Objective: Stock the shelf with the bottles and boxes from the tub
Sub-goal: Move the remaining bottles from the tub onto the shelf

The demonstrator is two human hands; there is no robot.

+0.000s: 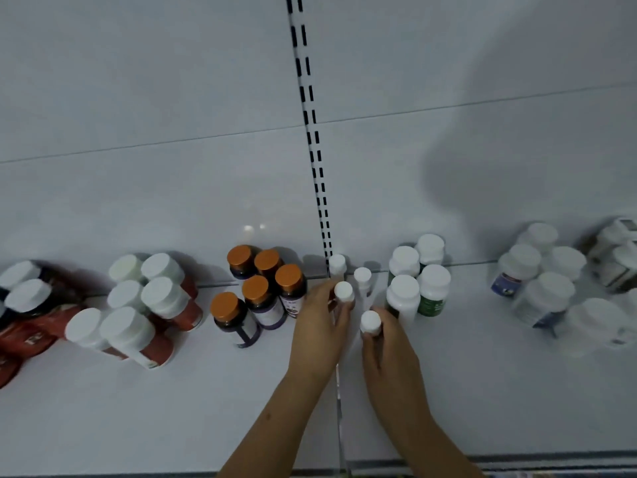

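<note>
While seen from above, looking down onto a white shelf (448, 391). Left hand (320, 332) curled round a small white-capped bottle (344, 292), grip holding it from the near left side. Right hand (389, 343) curled round a second small bottle (370, 321), grip holding it from the near right, just beside the first. Both bottles upright, long axes vertical, caps pointing up toward the camera. Directly beyond, toward the back panel (172, 98), two more small bottles (362, 276) standing in a short cluster. Held bottles sitting nearer the shelf front than those two, so likely to be pushed away from the body into line. Left hand nearer the back pair. Orange-capped bottles (267, 281) close on the left, green-labelled bottles (417, 281) close on the right. Tub not visible.
</note>
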